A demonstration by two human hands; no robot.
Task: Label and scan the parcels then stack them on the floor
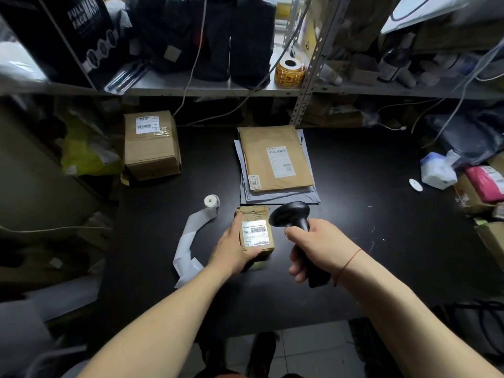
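A small brown parcel (255,230) with a white barcode label on top lies near the front of the black table (368,186). My left hand (233,248) grips its left side and front edge. My right hand (317,248) holds a black barcode scanner (290,215) by the handle, its head just to the right of the parcel and pointing at the label. A flat brown envelope (275,158) with a label lies on grey mailers behind. A labelled cardboard box (150,144) stands at the table's back left.
A roll of white label backing (211,201) trails a paper strip (186,249) left of the parcel. A yellow sticker roll (289,72) sits on the metal shelf. White wrapped item (437,171) and pink parcel (485,181) at the right. Tiled floor (308,350) shows below.
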